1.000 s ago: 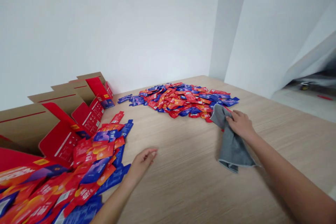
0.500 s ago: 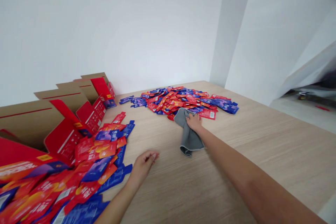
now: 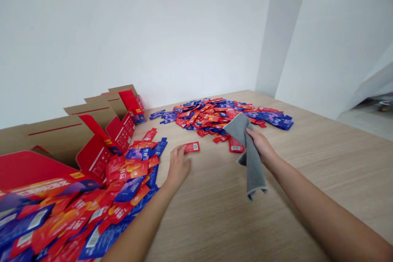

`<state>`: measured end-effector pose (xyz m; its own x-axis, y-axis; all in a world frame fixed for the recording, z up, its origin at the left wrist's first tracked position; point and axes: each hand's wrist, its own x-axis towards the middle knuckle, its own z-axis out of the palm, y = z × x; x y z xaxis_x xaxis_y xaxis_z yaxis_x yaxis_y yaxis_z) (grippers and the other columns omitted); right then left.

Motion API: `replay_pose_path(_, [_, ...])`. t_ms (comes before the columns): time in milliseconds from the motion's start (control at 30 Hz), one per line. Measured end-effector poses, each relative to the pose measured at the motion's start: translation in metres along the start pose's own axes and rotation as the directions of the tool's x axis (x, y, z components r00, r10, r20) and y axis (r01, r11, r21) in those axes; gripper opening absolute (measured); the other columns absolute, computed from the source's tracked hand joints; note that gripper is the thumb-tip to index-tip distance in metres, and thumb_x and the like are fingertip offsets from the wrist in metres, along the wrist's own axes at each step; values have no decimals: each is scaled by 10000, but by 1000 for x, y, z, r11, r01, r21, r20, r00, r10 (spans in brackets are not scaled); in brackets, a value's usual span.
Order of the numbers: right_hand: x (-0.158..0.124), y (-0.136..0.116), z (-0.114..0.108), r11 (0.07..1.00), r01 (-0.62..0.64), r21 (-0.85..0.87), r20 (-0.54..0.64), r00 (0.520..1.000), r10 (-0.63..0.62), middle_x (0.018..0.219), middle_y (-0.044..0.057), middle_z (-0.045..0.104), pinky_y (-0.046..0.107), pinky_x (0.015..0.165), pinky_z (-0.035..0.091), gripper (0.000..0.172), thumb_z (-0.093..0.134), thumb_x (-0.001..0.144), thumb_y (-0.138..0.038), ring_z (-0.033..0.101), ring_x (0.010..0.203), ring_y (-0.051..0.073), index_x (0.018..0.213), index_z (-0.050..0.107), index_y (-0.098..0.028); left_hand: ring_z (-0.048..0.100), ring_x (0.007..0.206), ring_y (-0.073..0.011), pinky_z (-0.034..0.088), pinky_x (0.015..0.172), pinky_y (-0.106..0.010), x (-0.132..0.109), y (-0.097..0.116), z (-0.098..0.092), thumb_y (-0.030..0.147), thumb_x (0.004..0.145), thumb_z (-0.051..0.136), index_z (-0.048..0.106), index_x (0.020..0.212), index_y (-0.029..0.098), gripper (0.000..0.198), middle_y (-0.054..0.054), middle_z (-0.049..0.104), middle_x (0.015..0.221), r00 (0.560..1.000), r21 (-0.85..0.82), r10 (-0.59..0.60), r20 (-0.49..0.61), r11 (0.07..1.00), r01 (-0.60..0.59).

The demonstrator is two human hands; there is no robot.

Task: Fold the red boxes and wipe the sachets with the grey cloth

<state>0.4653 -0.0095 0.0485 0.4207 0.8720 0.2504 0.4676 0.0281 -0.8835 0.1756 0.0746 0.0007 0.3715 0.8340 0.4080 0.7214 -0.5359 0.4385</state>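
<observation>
My right hand [image 3: 259,144] grips a grey cloth [image 3: 249,152] that trails down onto the wooden table [image 3: 307,163], at the near edge of a far heap of red and blue sachets [image 3: 221,115]. My left hand [image 3: 178,166] lies on the table with fingers stretched toward a single red sachet [image 3: 192,147], fingertips just short of it. Another red sachet [image 3: 235,145] lies beside the cloth.
A second, larger heap of red and blue sachets [image 3: 76,208] covers the near left of the table. Several flat cardboard boxes with red flaps [image 3: 92,131] stand along the left wall. White walls close the back; a floor opening shows at far right.
My right hand swept the cloth left along the far heap, then back right. A red sachet now lies apart from the heap. My left hand has moved forward toward it.
</observation>
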Motion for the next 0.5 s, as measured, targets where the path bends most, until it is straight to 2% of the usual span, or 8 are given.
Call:
replay_pose_path(67, [-7, -2, -7, 1000, -15, -10, -15, 1000, 14, 1030, 124, 651, 409, 754, 501, 411, 304, 882, -341, 620, 901, 267, 1195, 488, -148, 375, 1244, -293, 344, 992, -453, 24, 0, 1, 189, 783, 507, 439, 1276, 133, 501, -167, 448, 1314, 993, 199, -38, 111, 980, 15])
replay_pose_path(133, [-15, -8, -6, 998, 9, -56, -53, 999, -12, 1085, 107, 621, 411, 845, 462, 380, 377, 854, -347, 575, 1006, 263, 1167, 495, -167, 441, 1185, -283, 365, 967, -437, 36, 3, 0, 191, 819, 462, 477, 1250, 136, 435, -159, 504, 1263, 970, 293, -64, 237, 956, -8])
replay_pose_path(200, [-27, -17, 4, 983, 87, -160, -79, 992, -101, 1174, 112, 563, 412, 912, 419, 403, 398, 857, -350, 517, 1095, 258, 1216, 457, -176, 492, 1113, -241, 386, 946, -384, 31, 10, -2, 157, 832, 431, 529, 1204, 152, 385, -129, 561, 1189, 948, 290, -16, 318, 954, -81])
replay_pose_path(267, [-46, -27, 21, 937, 199, -289, -40, 975, -219, 1233, 137, 503, 409, 941, 397, 440, 379, 880, -318, 471, 1141, 253, 1291, 396, -163, 496, 1077, -223, 394, 939, -357, 10, 22, -3, 133, 823, 438, 541, 1199, 149, 390, -121, 575, 1146, 934, 287, 76, 349, 940, -183])
replay_pose_path(333, [-69, -37, 42, 861, 321, -394, 109, 947, -303, 1240, 155, 479, 396, 943, 397, 457, 375, 887, -242, 453, 1145, 252, 1334, 372, -147, 495, 1048, -230, 414, 921, -366, -19, 36, -2, 126, 819, 447, 540, 1199, 129, 391, -127, 577, 1099, 905, 300, 191, 381, 900, -316])
replay_pose_path(367, [-80, -41, 53, 810, 393, -435, 234, 918, -319, 1239, 154, 476, 379, 940, 400, 457, 379, 882, -193, 451, 1138, 249, 1338, 388, -152, 492, 1046, -238, 422, 914, -375, -33, 42, -1, 121, 820, 447, 549, 1184, 114, 378, -133, 577, 1082, 882, 308, 248, 400, 870, -384])
replay_pose_path(433, [-96, -45, 71, 713, 490, -501, 451, 851, -268, 1233, 157, 485, 376, 935, 404, 441, 416, 839, -111, 436, 1140, 263, 1272, 486, -155, 495, 1048, -244, 439, 903, -371, -56, 50, 0, 90, 823, 431, 588, 1117, 87, 333, -143, 578, 1062, 839, 316, 324, 438, 818, -481])
replay_pose_path(500, [-100, -44, 79, 654, 517, -552, 539, 820, -193, 1233, 164, 487, 370, 909, 426, 422, 422, 820, -73, 422, 1142, 274, 1218, 540, -146, 506, 1038, -241, 460, 879, -354, -66, 54, 0, 49, 822, 404, 611, 1062, 68, 318, -151, 581, 1056, 811, 320, 350, 468, 789, -525])
